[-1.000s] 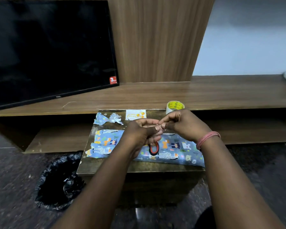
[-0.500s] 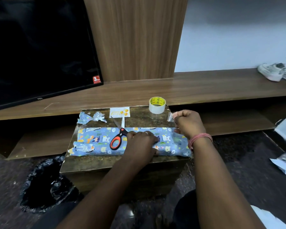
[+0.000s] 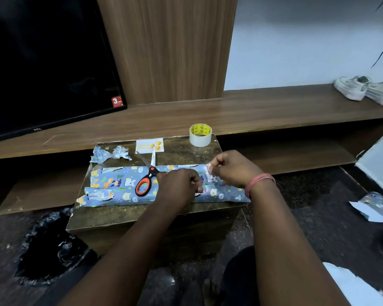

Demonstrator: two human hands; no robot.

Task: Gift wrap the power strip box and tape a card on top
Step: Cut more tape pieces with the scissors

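The wrapped power strip box (image 3: 164,184) lay on the small wooden table (image 3: 119,219), its long axis running left to right across the top, one end toward the crumpled paper scraps (image 3: 110,153) and the other reaching the table's right edge. Half a second earlier the right hand (image 3: 232,171) had been lifted off to the box's far right corner with a cut piece of clear tape (image 3: 210,173); now it had come down over the blue animal-print paper, fingers curled and pinching the strip just above the seam. The left hand (image 3: 178,186) had stayed put on the middle of the package, its knuckles bent and pressing the paper flat; whether it gripped anything could not be told. A second before that, both hands had been raised together over the package. The shift suggested the tape was about to be laid down to close the wrap, with the card step not yet begun. The orange-handled scissors (image 3: 145,180) rested on the box just left of the left hand, blades pointing away toward the birthday card (image 3: 149,145). The tape roll (image 3: 200,135) stood at the table's far right corner. White sneakers (image 3: 367,89) sat on the long shelf, and a black bin bag (image 3: 51,248) lay on the floor.
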